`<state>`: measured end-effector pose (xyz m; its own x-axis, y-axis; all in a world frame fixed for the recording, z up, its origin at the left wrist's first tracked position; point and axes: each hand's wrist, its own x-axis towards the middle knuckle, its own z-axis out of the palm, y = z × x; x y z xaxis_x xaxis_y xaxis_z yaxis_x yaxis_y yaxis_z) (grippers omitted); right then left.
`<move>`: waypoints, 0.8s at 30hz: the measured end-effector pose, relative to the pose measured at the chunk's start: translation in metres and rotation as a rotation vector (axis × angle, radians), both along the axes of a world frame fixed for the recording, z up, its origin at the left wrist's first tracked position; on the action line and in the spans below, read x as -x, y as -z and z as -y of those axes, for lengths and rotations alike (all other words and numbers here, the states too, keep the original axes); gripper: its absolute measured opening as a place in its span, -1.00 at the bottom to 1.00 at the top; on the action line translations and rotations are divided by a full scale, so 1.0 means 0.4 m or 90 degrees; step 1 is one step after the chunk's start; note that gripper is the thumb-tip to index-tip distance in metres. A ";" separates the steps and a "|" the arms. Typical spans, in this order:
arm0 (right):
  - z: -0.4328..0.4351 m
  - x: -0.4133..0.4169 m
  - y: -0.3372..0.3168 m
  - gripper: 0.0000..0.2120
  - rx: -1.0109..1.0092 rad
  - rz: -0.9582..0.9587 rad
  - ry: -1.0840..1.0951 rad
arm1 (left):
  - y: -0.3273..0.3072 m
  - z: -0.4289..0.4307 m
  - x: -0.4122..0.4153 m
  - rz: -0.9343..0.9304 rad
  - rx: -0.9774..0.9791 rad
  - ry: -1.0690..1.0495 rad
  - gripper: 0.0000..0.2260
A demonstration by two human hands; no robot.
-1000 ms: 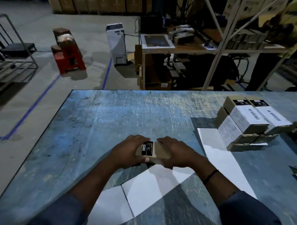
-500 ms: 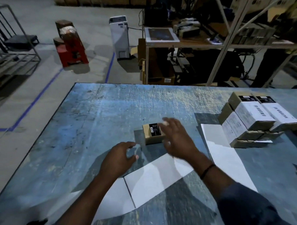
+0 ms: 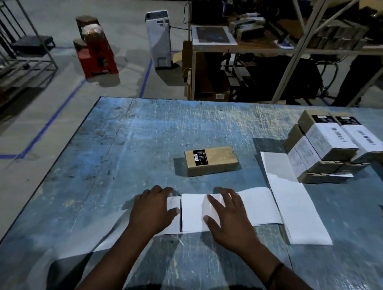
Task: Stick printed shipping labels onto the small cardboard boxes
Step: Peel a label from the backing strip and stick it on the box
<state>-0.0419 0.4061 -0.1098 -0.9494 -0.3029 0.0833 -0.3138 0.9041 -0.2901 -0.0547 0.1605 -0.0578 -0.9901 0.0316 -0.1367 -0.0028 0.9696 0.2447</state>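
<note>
- Head view: the left hand lies palm down on the white label strip. Its fingers are nearly straight and reach the strip's far edge, gripping nothing.
- The right hand lies flat on the same strip just to the right, fingers spread and thumb out. It presses on the paper without closing round it. Whether a label is lifting under its fingers I cannot tell.
- A dark seam crosses the strip between the two hands.
- The small cardboard box sits alone on the blue table, beyond the hands and clear of both. A black sticker is on the left part of its top, and the rest of the top is bare.
- A second white strip runs from the near right toward a stack of labelled boxes at the table's right side.
- On the floor beyond the table stand a red machine and a white unit.
</note>
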 end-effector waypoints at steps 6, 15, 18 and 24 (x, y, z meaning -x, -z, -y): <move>0.115 -0.029 -0.086 -0.19 0.080 0.078 0.094 | 0.013 0.002 0.048 0.085 -0.157 0.004 -0.71; 0.139 0.017 -0.189 -0.40 0.482 0.183 0.254 | -0.038 0.046 0.077 0.106 -0.408 0.038 -0.86; 0.063 0.053 -0.233 -0.50 0.569 0.110 0.330 | -0.054 0.103 0.106 0.105 -0.417 -0.003 -0.91; -0.108 0.087 -0.253 -0.52 0.659 0.031 0.435 | -0.076 0.263 0.153 0.142 -0.298 -0.047 -0.78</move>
